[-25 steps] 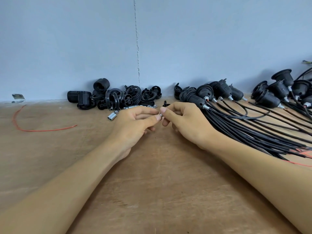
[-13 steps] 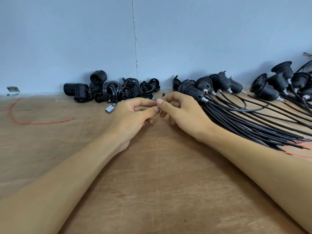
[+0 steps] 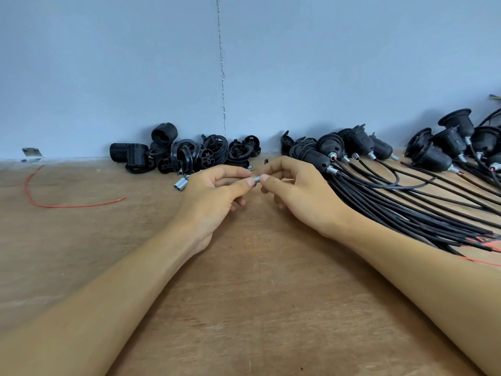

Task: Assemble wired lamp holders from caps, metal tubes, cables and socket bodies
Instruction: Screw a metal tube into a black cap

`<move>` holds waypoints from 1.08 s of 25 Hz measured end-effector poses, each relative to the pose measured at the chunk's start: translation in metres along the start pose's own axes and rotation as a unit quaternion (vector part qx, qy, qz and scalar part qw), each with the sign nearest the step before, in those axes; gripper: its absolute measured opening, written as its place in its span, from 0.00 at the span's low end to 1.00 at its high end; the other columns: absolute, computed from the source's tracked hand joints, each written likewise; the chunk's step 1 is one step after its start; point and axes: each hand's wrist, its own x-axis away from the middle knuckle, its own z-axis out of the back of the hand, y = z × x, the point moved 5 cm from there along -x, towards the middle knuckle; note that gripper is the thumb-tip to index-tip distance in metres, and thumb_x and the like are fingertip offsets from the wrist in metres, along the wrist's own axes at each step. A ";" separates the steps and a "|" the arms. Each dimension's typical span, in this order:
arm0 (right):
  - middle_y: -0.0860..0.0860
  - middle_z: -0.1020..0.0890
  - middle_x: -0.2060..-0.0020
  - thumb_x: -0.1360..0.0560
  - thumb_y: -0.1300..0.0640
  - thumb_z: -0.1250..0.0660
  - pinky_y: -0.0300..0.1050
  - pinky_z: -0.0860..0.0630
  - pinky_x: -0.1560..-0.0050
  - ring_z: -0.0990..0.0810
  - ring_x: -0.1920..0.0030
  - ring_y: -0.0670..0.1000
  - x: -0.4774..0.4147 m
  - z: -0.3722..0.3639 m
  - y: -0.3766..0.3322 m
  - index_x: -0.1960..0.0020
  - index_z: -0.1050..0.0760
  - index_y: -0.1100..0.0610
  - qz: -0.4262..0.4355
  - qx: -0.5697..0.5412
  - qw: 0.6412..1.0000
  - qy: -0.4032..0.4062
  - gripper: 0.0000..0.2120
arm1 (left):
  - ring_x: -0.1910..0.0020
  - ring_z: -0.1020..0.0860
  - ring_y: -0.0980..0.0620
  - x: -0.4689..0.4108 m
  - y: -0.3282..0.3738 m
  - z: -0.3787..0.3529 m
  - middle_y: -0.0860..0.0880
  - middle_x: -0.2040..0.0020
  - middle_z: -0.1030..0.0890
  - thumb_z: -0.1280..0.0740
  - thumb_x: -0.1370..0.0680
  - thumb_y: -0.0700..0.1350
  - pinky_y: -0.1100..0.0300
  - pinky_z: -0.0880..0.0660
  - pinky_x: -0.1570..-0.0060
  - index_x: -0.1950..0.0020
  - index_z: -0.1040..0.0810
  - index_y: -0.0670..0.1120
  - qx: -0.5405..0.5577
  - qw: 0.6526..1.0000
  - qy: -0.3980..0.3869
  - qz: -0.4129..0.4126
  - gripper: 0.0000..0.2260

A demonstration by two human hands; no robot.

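1. Head view: a short silver metal tube (image 3: 257, 179) is seen held just above the wooden worktop (image 3: 244, 308), between the two hands.
2. The left hand (image 3: 214, 194) is closed on the tube's left end, which is pinched between thumb and forefinger; the other fingers are curled under the palm.
3. The right hand (image 3: 295, 196) is closed in the same way on the tube's right end, with thumb and forefinger pressed against it and the other fingers curled beneath.
4. Two loose tubes (image 3: 181, 184) are laid side by side on the worktop just beside the left hand, and a small nut (image 3: 250, 167) is seen just beyond the left forefinger.
5. A heap of black socket parts (image 3: 184, 156), made up of threaded bodies, rings and caps, is piled against the blue wall (image 3: 108, 63) beyond the left hand.
6. Wired lamp holders (image 3: 355, 146) are laid in a row to the right of the hands, sockets toward the wall. Their black cables (image 3: 406, 210) are fanned out toward the right edge, passing behind the right wrist.
7. A thin red wire (image 3: 67, 205) is laid in a curve on the left of the worktop, well apart from the hands, and a small metal bracket (image 3: 32, 153) is seen at the foot of the wall on the far left.
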 end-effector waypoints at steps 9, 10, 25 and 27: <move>0.45 0.18 0.66 0.20 0.46 0.33 0.39 0.29 0.61 0.26 0.69 0.40 0.000 -0.001 0.002 0.56 0.20 0.51 0.002 0.063 0.998 -0.010 0.11 | 0.68 0.21 0.56 0.002 -0.002 -0.002 0.50 0.60 0.13 0.23 0.26 0.43 0.66 0.27 0.67 0.54 0.13 0.52 -0.003 1.000 -0.009 0.002 0.04; 0.45 0.18 0.68 0.20 0.43 0.36 0.38 0.30 0.62 0.26 0.71 0.39 0.000 -0.001 0.002 0.59 0.20 0.51 -0.002 0.077 0.997 -0.001 0.15 | 0.68 0.21 0.56 0.002 -0.002 -0.002 0.50 0.59 0.13 0.23 0.26 0.43 0.65 0.27 0.66 0.54 0.14 0.52 -0.008 1.000 -0.011 0.003 0.04; 0.50 0.17 0.64 0.18 0.40 0.42 0.33 0.30 0.65 0.27 0.71 0.40 0.000 0.000 0.000 0.58 0.21 0.51 -0.004 0.040 0.999 -0.010 0.20 | 0.70 0.22 0.58 0.002 0.000 -0.003 0.51 0.56 0.12 0.23 0.26 0.40 0.69 0.27 0.69 0.53 0.15 0.52 0.013 1.000 -0.016 -0.014 0.08; 0.48 0.18 0.61 0.18 0.42 0.40 0.36 0.28 0.62 0.26 0.69 0.42 0.000 -0.002 0.000 0.54 0.23 0.48 -0.003 0.036 0.999 -0.029 0.13 | 0.70 0.22 0.58 0.002 0.002 -0.003 0.52 0.56 0.12 0.22 0.27 0.39 0.69 0.28 0.70 0.52 0.15 0.52 0.013 1.000 -0.007 -0.021 0.09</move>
